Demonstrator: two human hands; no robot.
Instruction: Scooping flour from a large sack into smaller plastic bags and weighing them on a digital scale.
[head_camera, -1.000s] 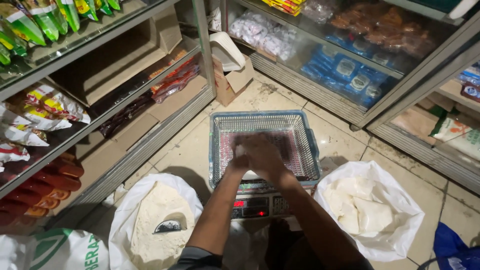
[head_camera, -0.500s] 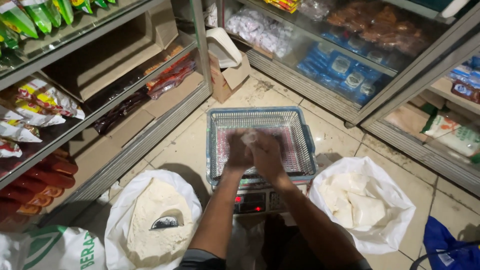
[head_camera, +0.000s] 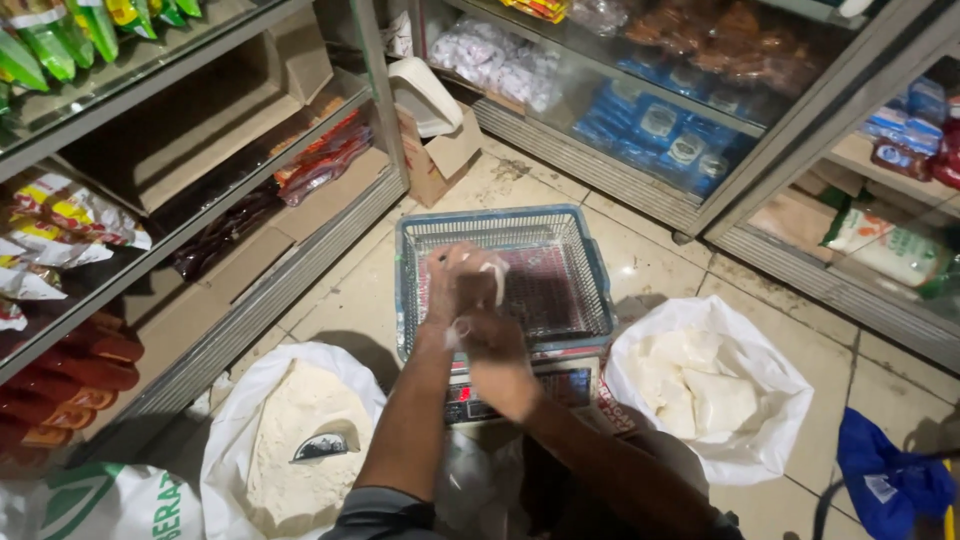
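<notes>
Floor (head_camera: 650, 250) carries two open flour sacks (head_camera: 300, 440) flanking a scale (head_camera: 520, 385) with blue basket (head_camera: 500, 280), over which left hand (head_camera: 455, 285) and right hand (head_camera: 490, 340) clench a small clear bag (head_camera: 493, 278), apparently to knot it.

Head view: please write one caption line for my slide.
Two floury hands, left hand and right hand, handle a small clear bag over a blue mesh basket on a scale.

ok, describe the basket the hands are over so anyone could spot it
On the tiled floor between the glass-fronted shelves, a digital scale sits between two open white sacks. The basket rests on top of it: square, blue-rimmed plastic mesh, the only basket in view, with both hands over its left part.
</notes>
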